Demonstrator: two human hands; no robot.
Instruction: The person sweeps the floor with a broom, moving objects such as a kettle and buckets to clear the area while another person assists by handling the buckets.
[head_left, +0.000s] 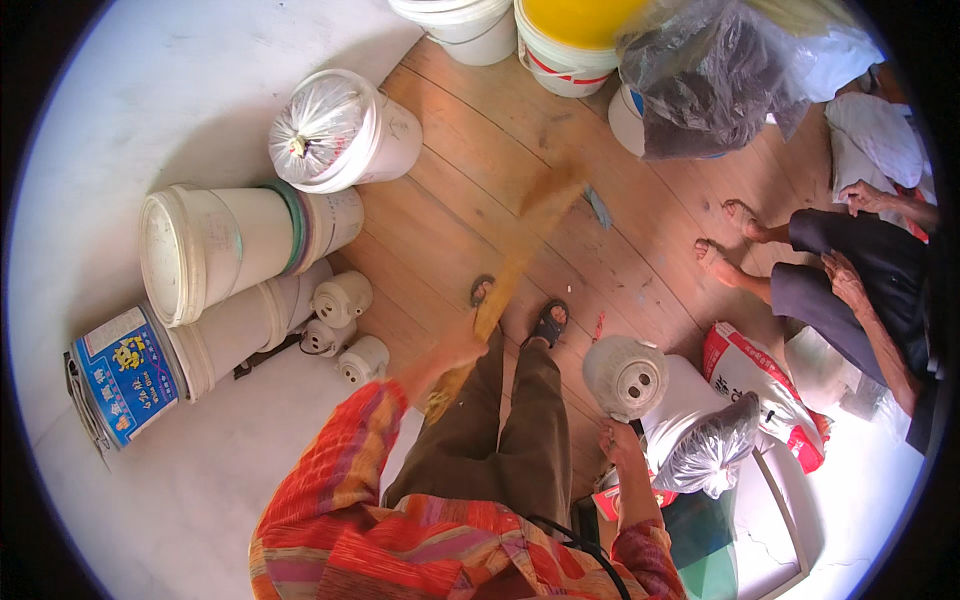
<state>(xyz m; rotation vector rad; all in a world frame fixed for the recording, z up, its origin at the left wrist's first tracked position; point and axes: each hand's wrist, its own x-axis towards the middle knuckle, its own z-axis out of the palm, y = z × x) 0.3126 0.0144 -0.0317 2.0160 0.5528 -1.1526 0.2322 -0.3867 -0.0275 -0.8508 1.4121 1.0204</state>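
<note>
My left hand (466, 351), blurred by motion, grips the handle of a long yellowish-brown broom-like tool (517, 259). The tool slants across the floor ahead of my feet, and its darker far end (553, 186) is smeared too much to make out its material. To the right of my legs, my right hand (621, 444) holds the near edge of a dirty white round container (624, 375). Two dark holes show in the container's face. My fingers partly disappear beneath its edge.
Stacked white buckets (225, 240) and smaller holed containers (341, 298) line the left wall. A bag-topped bucket (397, 139) stands beyond them. At right, a seated person's legs (817, 307) and bare feet extend onto the wooden floor, near a red-and-white sack (750, 375).
</note>
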